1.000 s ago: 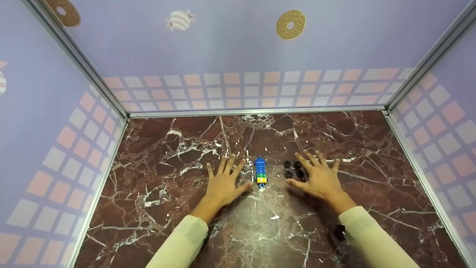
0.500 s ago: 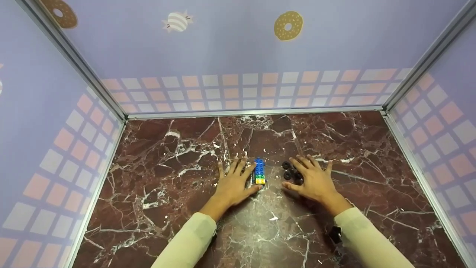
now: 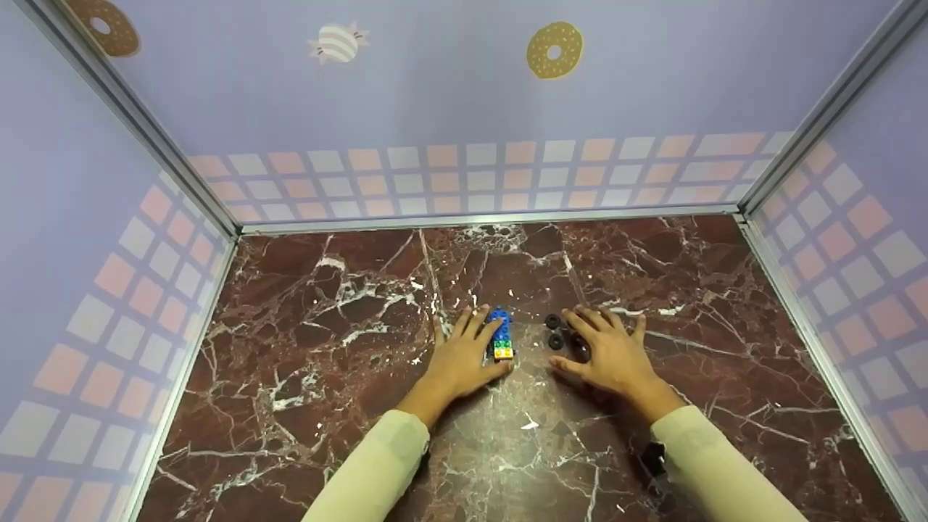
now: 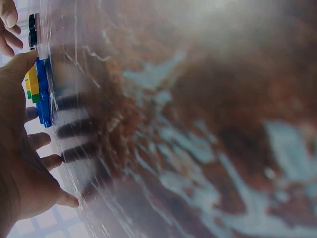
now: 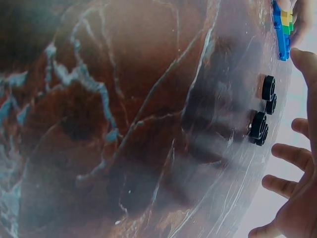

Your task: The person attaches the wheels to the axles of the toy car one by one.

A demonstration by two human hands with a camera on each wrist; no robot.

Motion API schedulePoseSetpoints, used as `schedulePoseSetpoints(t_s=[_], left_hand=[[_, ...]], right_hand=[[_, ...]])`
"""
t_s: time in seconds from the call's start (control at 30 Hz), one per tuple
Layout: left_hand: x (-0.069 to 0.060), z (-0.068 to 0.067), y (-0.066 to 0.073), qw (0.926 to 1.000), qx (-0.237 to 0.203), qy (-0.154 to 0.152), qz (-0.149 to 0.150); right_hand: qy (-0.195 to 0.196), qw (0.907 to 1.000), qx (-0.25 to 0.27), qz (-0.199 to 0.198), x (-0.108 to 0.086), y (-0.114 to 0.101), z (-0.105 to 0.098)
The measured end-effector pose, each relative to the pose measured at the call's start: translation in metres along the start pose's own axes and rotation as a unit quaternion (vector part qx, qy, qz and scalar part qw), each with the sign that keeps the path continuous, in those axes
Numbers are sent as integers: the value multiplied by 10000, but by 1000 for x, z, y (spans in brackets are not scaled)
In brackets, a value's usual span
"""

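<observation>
- Left hand (image 3: 460, 359): released, fingers spread, index fingertip over the brick piece, thumb by its near end; contact unclear.
- Blue, green and yellow brick piece (image 3: 504, 342): lying on the marbled bench (image 3: 348, 391).
- Four black wheels (image 5: 256, 125): clustered near the piece.
- Right hand (image 3: 616, 355): released, fingers spread above the wheels.

on the desk (image 3: 312, 377), the brick strip (image 3: 501, 339) lies just right of the left grip (image 3: 462, 359), and farther right sit four wheels (image 3: 555, 341), some partly beneath the right grip (image 3: 612, 353). behind the desk stands the back wall (image 3: 457, 101), between the left wall (image 3: 51, 188) and the right wall (image 3: 870, 181).
</observation>
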State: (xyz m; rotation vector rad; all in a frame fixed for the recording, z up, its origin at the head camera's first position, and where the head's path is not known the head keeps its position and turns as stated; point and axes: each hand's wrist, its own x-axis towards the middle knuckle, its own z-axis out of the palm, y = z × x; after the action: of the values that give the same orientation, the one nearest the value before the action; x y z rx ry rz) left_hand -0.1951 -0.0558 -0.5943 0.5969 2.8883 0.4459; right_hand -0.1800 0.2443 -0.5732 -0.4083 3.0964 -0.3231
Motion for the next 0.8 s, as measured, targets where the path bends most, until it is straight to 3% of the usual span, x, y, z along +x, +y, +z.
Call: schedulePoseSetpoints(t_s=[0.37, 0.8], left_hand=[[10, -3, 5, 10000, -33, -34, 4], [18, -3, 4, 9990, -248, 307, 203]], right_hand=[[-104, 9999, -38, 6, 0, 0, -1], [-66, 10000, 43, 15, 1, -3, 1]])
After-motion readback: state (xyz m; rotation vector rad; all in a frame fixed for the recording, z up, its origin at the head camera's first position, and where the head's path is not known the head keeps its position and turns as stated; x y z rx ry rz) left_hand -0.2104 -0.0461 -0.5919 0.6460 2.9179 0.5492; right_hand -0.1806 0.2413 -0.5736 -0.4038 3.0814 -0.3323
